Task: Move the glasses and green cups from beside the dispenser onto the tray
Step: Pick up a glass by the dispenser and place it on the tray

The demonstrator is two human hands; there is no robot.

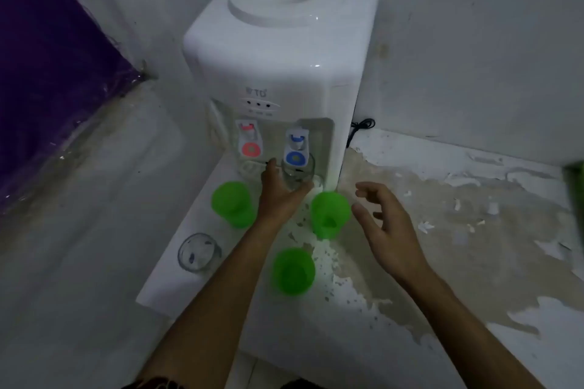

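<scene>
Three upright green cups are spread before the dispenser; one clear glass is seen under the blue tap, another glass at eight o'clock.

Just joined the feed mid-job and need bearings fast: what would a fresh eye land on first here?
The white water dispenser dominates the back corner, red tap on the left, blue on the right. In front of it three bright green cups stand out on the worn counter. The left hand wraps a clear glass under the blue tap, the right hand hovers open beside it, and another glass sits front left.
</scene>
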